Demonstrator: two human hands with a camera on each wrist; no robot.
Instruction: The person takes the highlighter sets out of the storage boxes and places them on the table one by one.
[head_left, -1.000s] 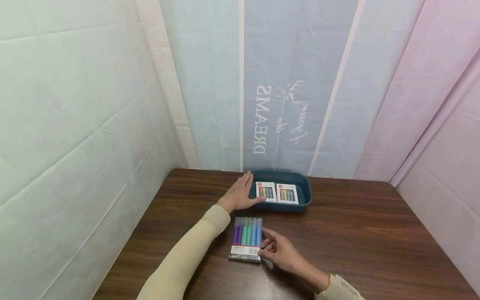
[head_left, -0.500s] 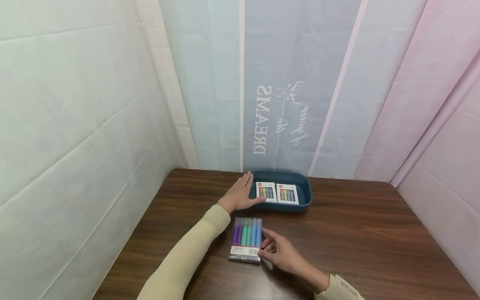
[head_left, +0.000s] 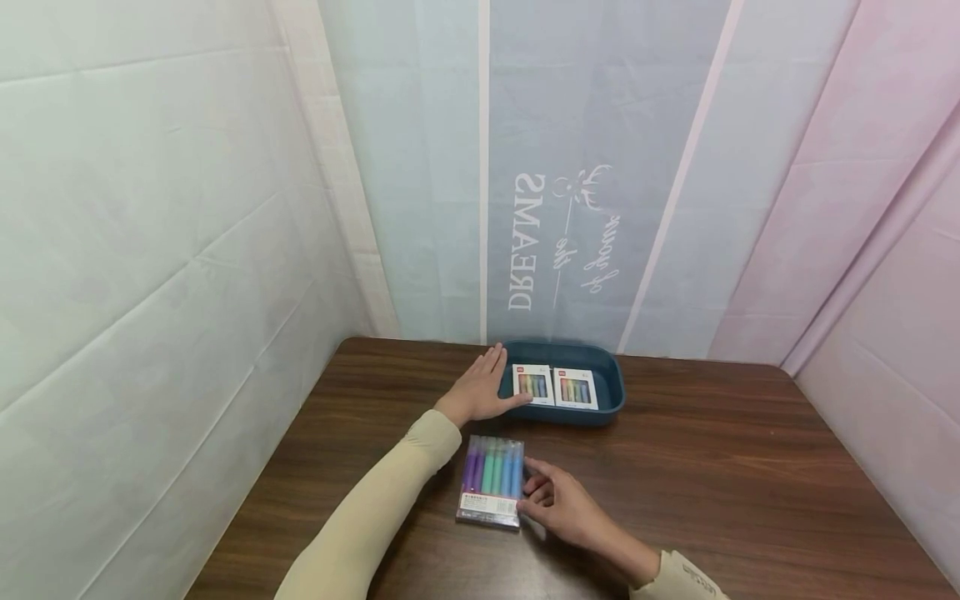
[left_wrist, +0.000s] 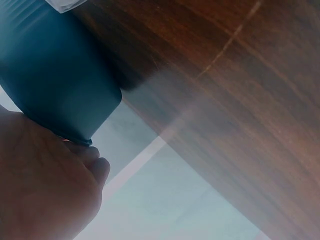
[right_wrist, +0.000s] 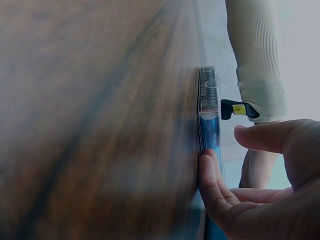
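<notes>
While the pen pack (head_left: 491, 482) lies flat on the table (head_left: 712, 467) before the tray (head_left: 611, 379), its right edge is touched by the right hand's (head_left: 562, 504) loosely bent fingertips (right_wrist: 209, 167). The tray's left rim is met by the flat, relaxed left hand (head_left: 476, 390); "DREAMS" (head_left: 527, 242) is printed on the backdrop, the pack's label being unreadable.

Left hand (head_left: 478, 390) lies flat at frame centre, fingers straight, sleeved forearm reaching forward. Right hand (head_left: 567, 507) sits lower centre, fingers loosely curled.
</notes>
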